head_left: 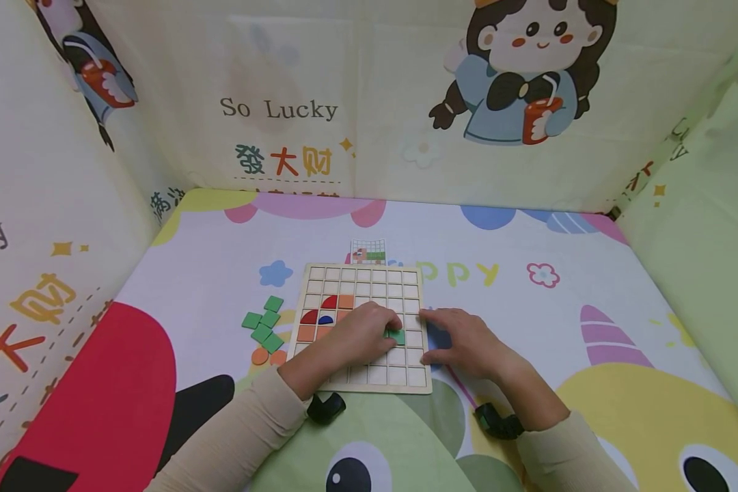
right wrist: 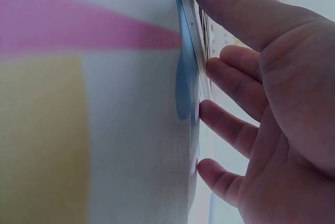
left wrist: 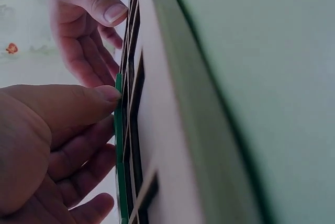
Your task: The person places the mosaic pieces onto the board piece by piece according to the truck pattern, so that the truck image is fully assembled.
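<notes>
A square wooden grid board (head_left: 378, 374) lies on the printed cloth. Over its middle, my left hand (head_left: 363, 333) pinches a green square tile (head_left: 398, 337) between thumb and fingertips. In the left wrist view the thumb tip meets the edge of the green tile (left wrist: 119, 124), low against the grid. My right hand (head_left: 467, 342) touches the board's right edge with thumb and index finger apart; the right wrist view has its other fingers (right wrist: 230, 130) loosely extended. Left of my left hand, the board holds red pieces (head_left: 329, 302), a blue piece (head_left: 326, 320) and orange squares (head_left: 305, 333).
Several loose green tiles (head_left: 270, 319) lie left of the board, with orange round pieces (head_left: 260, 356) below them. A small pattern card (head_left: 368, 253) sits at the board's far edge. Black wrist devices (head_left: 326, 408) hang under both wrists. Printed cloth walls (head_left: 369, 102) enclose the table.
</notes>
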Available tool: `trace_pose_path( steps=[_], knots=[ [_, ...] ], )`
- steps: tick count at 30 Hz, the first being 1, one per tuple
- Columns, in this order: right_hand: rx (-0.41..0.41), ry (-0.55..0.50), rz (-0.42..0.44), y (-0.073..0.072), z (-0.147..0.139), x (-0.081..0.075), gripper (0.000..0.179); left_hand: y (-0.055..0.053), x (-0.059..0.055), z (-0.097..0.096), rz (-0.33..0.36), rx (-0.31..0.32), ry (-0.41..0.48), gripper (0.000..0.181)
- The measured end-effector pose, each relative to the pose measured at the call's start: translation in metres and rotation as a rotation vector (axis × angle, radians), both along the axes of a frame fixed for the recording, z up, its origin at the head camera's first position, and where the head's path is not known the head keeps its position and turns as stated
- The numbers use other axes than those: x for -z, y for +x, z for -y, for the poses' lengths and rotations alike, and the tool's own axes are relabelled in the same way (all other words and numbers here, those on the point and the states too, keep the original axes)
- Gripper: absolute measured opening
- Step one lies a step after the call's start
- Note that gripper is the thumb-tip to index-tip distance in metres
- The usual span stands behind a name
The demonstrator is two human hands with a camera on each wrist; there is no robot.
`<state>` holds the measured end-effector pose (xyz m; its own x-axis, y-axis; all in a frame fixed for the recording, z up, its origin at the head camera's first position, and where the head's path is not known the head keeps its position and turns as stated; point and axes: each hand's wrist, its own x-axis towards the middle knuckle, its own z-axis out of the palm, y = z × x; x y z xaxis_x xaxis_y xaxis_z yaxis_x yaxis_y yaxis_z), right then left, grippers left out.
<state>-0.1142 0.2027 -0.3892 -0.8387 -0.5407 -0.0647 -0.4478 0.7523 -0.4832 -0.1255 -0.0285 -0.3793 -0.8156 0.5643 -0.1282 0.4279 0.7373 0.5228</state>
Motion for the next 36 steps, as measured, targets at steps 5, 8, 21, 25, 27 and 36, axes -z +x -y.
trace_pose_path(
  steps=[5,8,21,25,27,36],
  knots=[
    [0.003,0.001,0.0,0.001,0.0,0.0,0.07,0.0,0.0,0.003,-0.014,0.01,0.003,0.026],
    [0.004,0.002,0.001,0.001,0.0,0.0,0.069,0.001,-0.002,0.006,-0.017,0.01,0.011,0.027],
    [-0.003,-0.006,-0.014,0.001,-0.002,0.001,0.069,0.0,-0.019,0.027,-0.06,-0.036,0.024,0.036],
    [-0.002,-0.003,-0.015,0.001,-0.002,0.002,0.069,0.0,-0.021,0.041,-0.093,-0.039,0.071,0.045],
    [-0.003,-0.003,-0.017,0.001,-0.002,0.002,0.069,0.001,-0.021,0.049,-0.102,-0.042,0.097,0.05],
    [-0.006,0.0,-0.016,0.0,-0.001,0.002,0.069,0.002,-0.019,0.089,-0.225,-0.03,0.145,0.049]
  ],
)
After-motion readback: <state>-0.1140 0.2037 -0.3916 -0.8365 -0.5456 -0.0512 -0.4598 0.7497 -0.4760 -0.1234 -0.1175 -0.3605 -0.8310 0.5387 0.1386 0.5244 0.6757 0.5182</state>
